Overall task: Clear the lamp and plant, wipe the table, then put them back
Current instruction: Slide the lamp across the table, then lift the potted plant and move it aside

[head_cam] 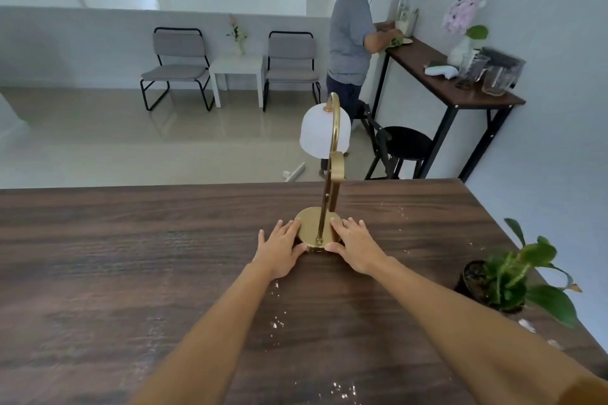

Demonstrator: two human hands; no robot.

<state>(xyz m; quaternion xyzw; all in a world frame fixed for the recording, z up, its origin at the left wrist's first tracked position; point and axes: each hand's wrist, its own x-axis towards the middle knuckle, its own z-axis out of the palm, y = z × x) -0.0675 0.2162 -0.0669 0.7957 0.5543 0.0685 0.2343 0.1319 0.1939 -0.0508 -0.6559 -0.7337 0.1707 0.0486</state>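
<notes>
A brass lamp [317, 223] with a round base, a curved arm and a white shade stands upright on the dark wooden table [131, 256], near its far edge. My left hand [279, 250] rests against the left side of the lamp's base, thumb at the front. My right hand [353, 248] presses the right side of the base the same way. Both hands clasp the base between them. A small green plant [506, 279] in a dark pot sits at the table's right edge, apart from my hands.
White crumbs [276, 322] are scattered over the table near my arms and toward the right. Beyond the table another person [350, 33] stands at a narrow side table [460, 89] with glasses and flowers. A black stool [406, 141], two grey chairs and a white side table stand on the floor.
</notes>
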